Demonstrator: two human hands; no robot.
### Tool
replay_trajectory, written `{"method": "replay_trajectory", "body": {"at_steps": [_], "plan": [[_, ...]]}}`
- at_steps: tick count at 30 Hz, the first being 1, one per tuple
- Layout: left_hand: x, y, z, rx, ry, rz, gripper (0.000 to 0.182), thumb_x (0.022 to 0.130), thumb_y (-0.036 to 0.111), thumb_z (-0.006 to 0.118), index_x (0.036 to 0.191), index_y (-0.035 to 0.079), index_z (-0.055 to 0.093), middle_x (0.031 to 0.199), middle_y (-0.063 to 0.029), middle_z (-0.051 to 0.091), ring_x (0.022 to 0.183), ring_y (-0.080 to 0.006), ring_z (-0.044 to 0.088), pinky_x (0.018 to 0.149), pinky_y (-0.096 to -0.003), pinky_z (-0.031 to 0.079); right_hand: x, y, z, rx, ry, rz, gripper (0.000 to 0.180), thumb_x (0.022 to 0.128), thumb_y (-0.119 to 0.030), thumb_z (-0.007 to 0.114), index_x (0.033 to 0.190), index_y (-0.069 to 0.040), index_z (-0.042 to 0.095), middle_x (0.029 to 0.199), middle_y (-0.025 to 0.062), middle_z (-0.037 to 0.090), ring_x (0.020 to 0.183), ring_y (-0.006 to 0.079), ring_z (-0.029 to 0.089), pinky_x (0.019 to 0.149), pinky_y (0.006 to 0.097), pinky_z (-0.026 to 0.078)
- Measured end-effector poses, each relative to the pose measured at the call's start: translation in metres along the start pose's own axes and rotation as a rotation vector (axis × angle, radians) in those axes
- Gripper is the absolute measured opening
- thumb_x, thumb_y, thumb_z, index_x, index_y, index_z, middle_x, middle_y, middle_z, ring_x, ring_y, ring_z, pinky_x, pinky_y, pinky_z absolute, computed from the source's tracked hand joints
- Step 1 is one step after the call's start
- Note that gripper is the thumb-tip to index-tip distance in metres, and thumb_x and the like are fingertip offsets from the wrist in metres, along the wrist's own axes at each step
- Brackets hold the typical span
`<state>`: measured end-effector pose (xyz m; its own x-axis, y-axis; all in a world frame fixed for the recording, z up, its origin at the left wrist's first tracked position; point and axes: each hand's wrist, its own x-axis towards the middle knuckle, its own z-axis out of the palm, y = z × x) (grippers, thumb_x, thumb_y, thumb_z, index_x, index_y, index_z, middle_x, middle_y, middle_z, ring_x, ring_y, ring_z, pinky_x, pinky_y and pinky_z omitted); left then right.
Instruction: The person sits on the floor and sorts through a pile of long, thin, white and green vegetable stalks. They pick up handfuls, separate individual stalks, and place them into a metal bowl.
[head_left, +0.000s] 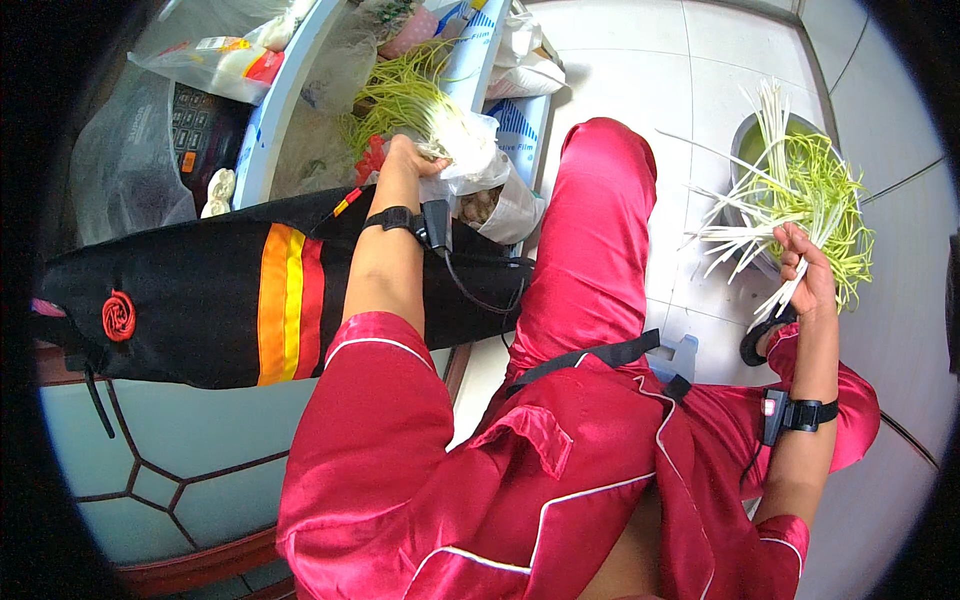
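My left hand (417, 160) grips the edge of a bundle of blanched garlic shoots (412, 105), yellow-green at the tips and white at the stems. The bundle lies over white plastic bags (480, 161) on a shelf unit. On the other side, my right hand (806, 274) has its fingers curled around several loose white stems. More yellow-green shoots (817, 180) lie spread across a grey bucket (739, 150) on the floor, their white ends sticking out over its rim. The bucket's inside is mostly hidden by them.
The shelf unit (259, 142) bears bags and a dark keypad device (196, 124). A black cloth cover (202, 300) with coloured stripes lies beside my left arm. Bulbs show in an open bag (478, 206). My knee (607, 157) stands between the shelf and the bucket.
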<state>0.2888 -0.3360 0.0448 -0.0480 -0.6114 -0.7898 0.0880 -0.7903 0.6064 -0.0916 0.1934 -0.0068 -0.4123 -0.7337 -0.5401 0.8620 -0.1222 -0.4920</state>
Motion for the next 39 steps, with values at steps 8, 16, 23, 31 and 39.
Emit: {"method": "replay_trajectory", "body": {"at_steps": [8,16,23,31,39], "plan": [[-0.001,0.011,-0.012,0.842,0.167,0.196,0.036,0.088,0.020,0.037,0.108,-0.009,0.044,0.092,-0.0193,0.059,0.064,-0.0202,0.057,0.050,-0.0340,0.049,0.005,0.001,0.004,-0.052,0.049,-0.018,0.022,0.079,-0.009,0.056,0.099,-0.002,0.052,0.086,0.0095,0.060,0.049,0.0053,0.045,0.037,0.0158,0.037],[-0.067,0.008,0.008,0.505,0.070,0.148,0.097,0.073,0.075,0.021,0.121,-0.009,0.032,0.094,-0.0200,0.054,0.056,-0.0154,0.049,0.041,-0.0263,0.036,0.001,-0.002,0.006,-0.021,0.027,-0.014,0.022,0.079,-0.010,0.057,0.099,-0.002,0.051,0.084,0.0088,0.060,0.048,0.0050,0.045,0.037,0.0151,0.036],[-0.060,0.016,-0.008,0.382,-0.128,0.086,0.081,0.083,0.061,0.016,0.115,-0.012,0.034,0.084,-0.0222,0.059,0.053,-0.0214,0.051,0.042,-0.0280,0.040,0.000,-0.005,0.000,0.010,0.007,-0.033,0.021,0.080,-0.010,0.056,0.098,0.000,0.050,0.085,0.0098,0.060,0.048,0.0053,0.046,0.036,0.0154,0.036],[-0.048,0.003,-0.002,0.891,0.366,0.598,0.008,0.077,0.012,0.058,0.076,0.004,0.057,0.053,-0.0008,0.047,0.043,-0.0142,0.038,0.038,-0.0287,0.030,-0.005,-0.005,0.002,-0.002,0.008,-0.053,0.019,0.081,-0.009,0.054,0.096,0.001,0.050,0.081,0.0096,0.060,0.047,0.0045,0.046,0.035,0.0147,0.037],[-0.048,0.012,0.001,0.589,0.122,0.256,0.020,0.080,0.016,0.046,0.067,0.005,0.057,0.050,0.0007,0.041,0.041,-0.0110,0.034,0.038,-0.0248,0.029,-0.002,-0.007,-0.007,0.028,-0.055,-0.065,0.019,0.082,-0.011,0.053,0.096,0.001,0.051,0.084,0.0107,0.060,0.050,0.0056,0.050,0.036,0.0162,0.039]]}}
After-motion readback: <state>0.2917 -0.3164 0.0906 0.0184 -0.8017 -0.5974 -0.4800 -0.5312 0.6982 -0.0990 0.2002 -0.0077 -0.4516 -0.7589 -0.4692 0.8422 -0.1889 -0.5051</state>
